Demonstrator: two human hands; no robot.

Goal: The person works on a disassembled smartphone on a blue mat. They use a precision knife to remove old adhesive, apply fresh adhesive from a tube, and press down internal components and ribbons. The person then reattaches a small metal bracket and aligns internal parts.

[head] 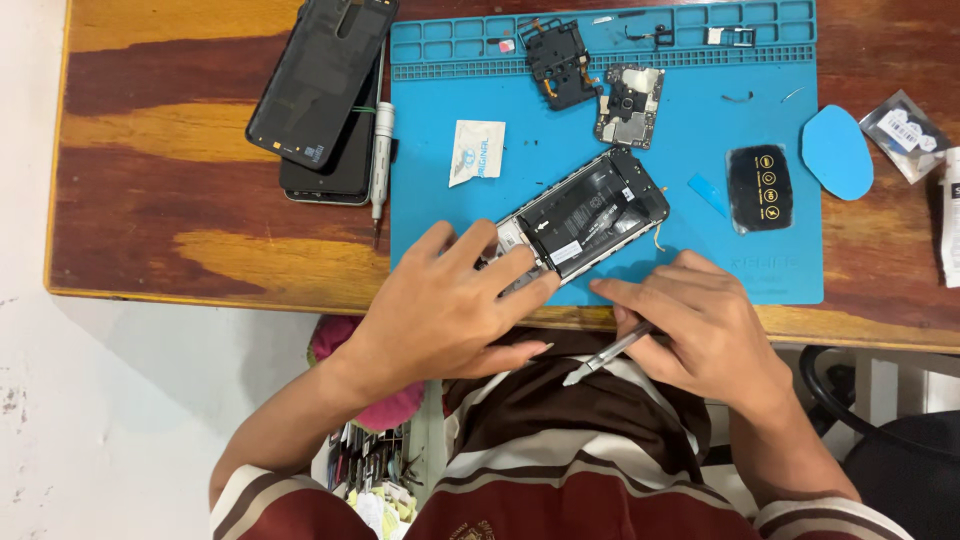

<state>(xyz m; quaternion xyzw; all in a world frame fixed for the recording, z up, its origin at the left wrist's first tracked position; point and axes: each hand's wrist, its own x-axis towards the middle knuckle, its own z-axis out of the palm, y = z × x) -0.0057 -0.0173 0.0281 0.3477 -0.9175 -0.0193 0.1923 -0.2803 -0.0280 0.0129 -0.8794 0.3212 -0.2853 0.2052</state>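
**Two hands closing on an opened phone**

Two bare hands are working at the near edge of a blue repair mat (700,150), which is lying on a wooden table (170,200). The opened phone (590,215) is resting on the mat with its back off and its dark innards showing. Its long axis is running on a slant, from the lower end near the person's left up and away toward the right.

The left hand (450,315) is lying flat over the phone's lower end, fingers spread and pressing down on the frame, holding nothing besides. It is the nearer hand, already touching the phone.

The right hand (700,325) is curled shut around a slim metal tool (605,355), whose pale tip is pointing back toward the person's body, away from the phone. Its forefinger is reaching toward the phone's lower long edge, just beside it; whether it is touching, I cannot tell. The phone is lying up and to the left of this hand.

Farther off on the mat, a removed circuit board (630,105) and a black plastic frame piece (560,62) are sitting near the tray compartments along the top. A white sachet (476,150) is lying left of the phone, a black oval sticker (760,187) right of it. On the bare wood, two dark back covers (320,90) are stacked with a screwdriver (381,150) beside them.
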